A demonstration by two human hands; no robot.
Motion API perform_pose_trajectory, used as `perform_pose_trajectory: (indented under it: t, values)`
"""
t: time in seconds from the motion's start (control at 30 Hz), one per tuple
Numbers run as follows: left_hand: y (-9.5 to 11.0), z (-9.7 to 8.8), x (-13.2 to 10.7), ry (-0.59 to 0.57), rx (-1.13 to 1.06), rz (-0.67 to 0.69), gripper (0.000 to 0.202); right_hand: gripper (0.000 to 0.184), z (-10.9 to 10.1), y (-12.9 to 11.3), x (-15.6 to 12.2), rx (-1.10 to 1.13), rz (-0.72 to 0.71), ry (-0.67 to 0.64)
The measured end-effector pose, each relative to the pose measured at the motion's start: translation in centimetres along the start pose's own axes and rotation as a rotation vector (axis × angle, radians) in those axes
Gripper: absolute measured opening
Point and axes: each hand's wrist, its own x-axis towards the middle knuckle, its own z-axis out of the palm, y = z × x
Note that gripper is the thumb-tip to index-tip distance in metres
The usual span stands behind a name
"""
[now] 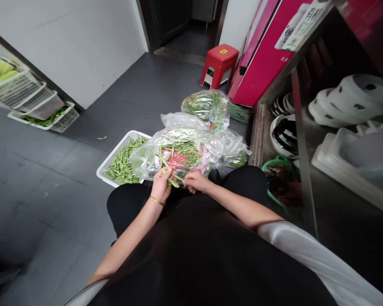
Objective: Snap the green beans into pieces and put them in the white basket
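Observation:
My left hand (162,185) is closed around a few green beans (163,159), which stick out past the thumb and fingers. Close beside it, my right hand (196,182) pinches the end of a bean from the same bunch. Just beyond both hands lies a clear plastic bag (153,142), open toward me, with more green beans and something red inside. To the left of the bag, a white perforated basket (101,171) holds a heap of bean pieces (123,163). The fingertips of my right hand are partly hidden.
Behind the bag lies another plastic bag of greens (198,104). A red stool (221,57) stands near the doorway. Stacked white baskets (35,95) are at the left wall. To my right are a green basket (281,160) and a shelf with white containers (347,165).

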Motion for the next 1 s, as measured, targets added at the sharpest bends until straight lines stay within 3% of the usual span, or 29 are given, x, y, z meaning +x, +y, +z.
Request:
perform_pose_trajectory:
  t: [0.1, 0.13, 0.27, 0.33, 0.4, 0.47, 0.53, 0.63, 0.77, 0.9, 0.93, 1.0]
  values:
    - [0.3, -0.6, -0.9, -0.012, -0.015, 0.012, 0.028, 0.031, -1.5, -0.6, -0.6, 0.398, -0.188, 0.21]
    - [0.3, -0.8, -1.2, -0.04, 0.0, -0.014, 0.028, 0.035, -2.2, -0.9, -0.8, 0.434, -0.212, 0.185]
    - [0.4, -1.3, -2.2, -0.257, 0.122, -0.157, 0.031, 0.05, -4.0, -1.9, -1.7, 0.112, 0.008, -0.302]
    - [0.4, -1.2, -2.3, -0.37, 0.189, -0.221, 0.03, 0.052, -3.5, -2.6, -1.7, -0.002, 0.004, -0.338]
    - [0.3, -1.0, -2.3, -0.424, 0.202, -0.27, 0.027, 0.047, -2.1, -3.3, -1.2, -0.066, -0.132, -0.26]
    - [0.1, -0.7, -2.1, -0.396, 0.125, -0.296, 0.024, 0.037, -0.4, -4.0, -0.6, -0.236, -0.284, -0.141]
    - [0.0, -0.5, -1.9, -0.31, 0.01, -0.325, 0.023, 0.028, 0.7, -4.2, 0.0, -0.521, -0.408, 0.062]
    - [0.2, -0.3, -1.6, -0.165, -0.075, -0.355, 0.025, 0.022, 0.9, -3.8, 0.5, -0.911, -0.414, 0.231]
    - [0.7, -0.4, -1.3, 0.017, 0.07, -0.129, 0.029, 0.021, 1.1, -2.8, 0.2, -1.148, -0.257, 0.036]
    - [0.7, -0.6, -1.1, 0.041, 0.43, -0.008, 0.032, 0.023, 1.9, -3.5, -1.3, -1.234, -0.295, -0.189]
    - [0.7, -0.6, -1.1, 0.033, 0.474, -0.003, 0.031, 0.026, 1.8, -3.9, -1.7, -1.235, -0.301, -0.199]
    - [0.8, -0.8, -1.0, 0.024, 0.501, -0.004, 0.029, 0.036, 1.2, -4.8, -2.4, -1.222, -0.303, -0.086]
